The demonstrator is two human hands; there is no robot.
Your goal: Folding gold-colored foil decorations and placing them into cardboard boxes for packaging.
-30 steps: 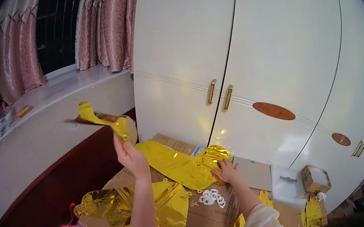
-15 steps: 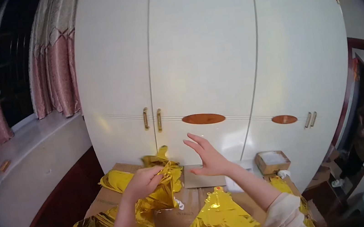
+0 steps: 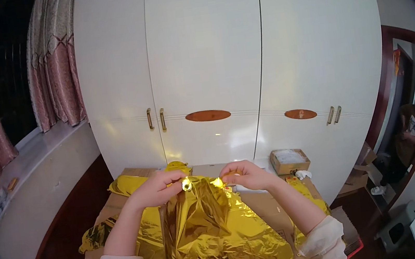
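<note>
A shiny, limp gold foil balloon [image 3: 199, 225] hangs between my two hands over the cardboard surface. My left hand [image 3: 158, 188] pinches its upper left edge, where a small bright ring-like tab [image 3: 187, 184] shows at the fingertips. At the upper right edge my right hand [image 3: 247, 175] is closed on the same foil, thumb and fingers together. The balloon's lower part drapes toward me, creased and uninflated. More flat gold foil [image 3: 252, 228] lies under and to the right of it, partly covered.
Other gold foil pieces [image 3: 125, 185] lie on the cardboard [image 3: 110, 208] at the left. A small open carton [image 3: 290, 160] stands at the back right against the white wardrobe [image 3: 199, 67]. A person [image 3: 414, 128] is in the doorway at right, near a grey stool [image 3: 396, 228].
My right hand has come down from an open, empty pose and now grips the foil. The left hand has brought the balloon to the middle, where it hangs spread out. The view has shifted.
</note>
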